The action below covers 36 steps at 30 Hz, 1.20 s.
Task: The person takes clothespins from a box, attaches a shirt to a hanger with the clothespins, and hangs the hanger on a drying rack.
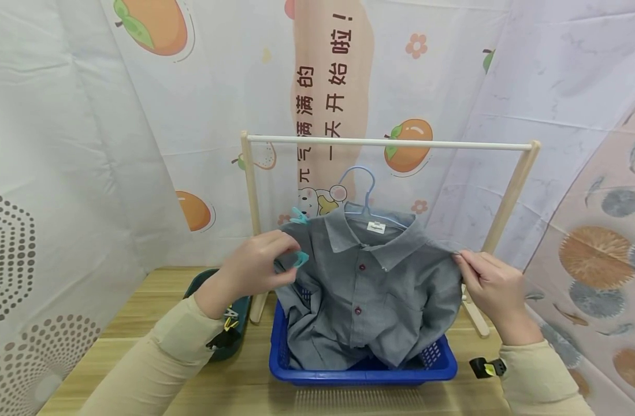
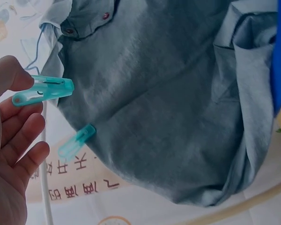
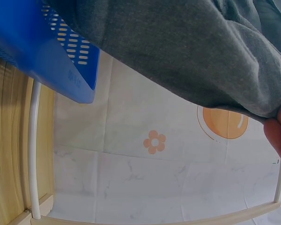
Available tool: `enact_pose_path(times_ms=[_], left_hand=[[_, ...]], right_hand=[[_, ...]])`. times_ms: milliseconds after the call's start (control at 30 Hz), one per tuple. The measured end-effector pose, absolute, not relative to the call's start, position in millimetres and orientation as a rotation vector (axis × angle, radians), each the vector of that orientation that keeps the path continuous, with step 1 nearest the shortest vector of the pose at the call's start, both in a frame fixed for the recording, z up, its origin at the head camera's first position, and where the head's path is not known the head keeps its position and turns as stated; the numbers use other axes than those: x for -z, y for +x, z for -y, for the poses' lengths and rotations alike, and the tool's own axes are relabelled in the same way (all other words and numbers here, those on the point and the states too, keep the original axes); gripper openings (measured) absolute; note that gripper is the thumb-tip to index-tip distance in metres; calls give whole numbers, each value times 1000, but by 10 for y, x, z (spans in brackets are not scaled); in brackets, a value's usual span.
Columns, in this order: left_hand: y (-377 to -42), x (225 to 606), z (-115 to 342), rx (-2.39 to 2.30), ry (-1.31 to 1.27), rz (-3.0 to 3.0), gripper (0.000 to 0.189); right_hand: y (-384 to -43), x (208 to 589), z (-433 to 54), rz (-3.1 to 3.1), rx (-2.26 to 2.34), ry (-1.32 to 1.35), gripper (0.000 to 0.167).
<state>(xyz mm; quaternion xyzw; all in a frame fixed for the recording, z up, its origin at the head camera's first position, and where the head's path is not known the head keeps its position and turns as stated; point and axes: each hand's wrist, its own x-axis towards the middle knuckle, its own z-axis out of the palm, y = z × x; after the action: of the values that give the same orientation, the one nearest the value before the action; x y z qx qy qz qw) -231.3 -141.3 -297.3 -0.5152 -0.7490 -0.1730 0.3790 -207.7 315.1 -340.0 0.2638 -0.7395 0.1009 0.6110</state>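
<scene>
Fingers of the left hand [image 1: 252,267] have a turquoise clothespin [image 1: 301,259] pinched between thumb and index, with the other fingers loosely bent and off it, going by the left wrist view. It's right by the left shoulder of a gray collared shirt [image 1: 392,297], and a second turquoise clothespin [image 1: 299,217] sits on that same shoulder. Over on the right, the right hand [image 1: 496,283] has thumb and fingers pinching the shirt's right edge, up around the sleeve, so the cloth is stretched out to that side. As for the shirt, it's on a light blue hanger [image 1: 366,205], white label [image 1: 376,227] showing inside the collar, and its lower part is bunched in a blue basket [image 1: 364,377] on the wooden counter [image 1: 135,315]. Just past that there's a rack [image 1: 390,142] with a white bar and wooden legs; the hanger's hook shows below the bar. Dark green bin [image 1: 243,312] on the left, partly behind the left forearm, with some small clips in it. Far side is fruit-print cloth [image 1: 452,69].
</scene>
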Motion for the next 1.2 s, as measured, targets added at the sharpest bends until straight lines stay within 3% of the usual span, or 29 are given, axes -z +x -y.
enact_pose_path(times_ms=[1200], left_hand=[[-2274, 2787, 905, 429, -1336, 1837, 28]], right_hand=[[-2077, 3426, -3139, 1721, -249, 637, 42]])
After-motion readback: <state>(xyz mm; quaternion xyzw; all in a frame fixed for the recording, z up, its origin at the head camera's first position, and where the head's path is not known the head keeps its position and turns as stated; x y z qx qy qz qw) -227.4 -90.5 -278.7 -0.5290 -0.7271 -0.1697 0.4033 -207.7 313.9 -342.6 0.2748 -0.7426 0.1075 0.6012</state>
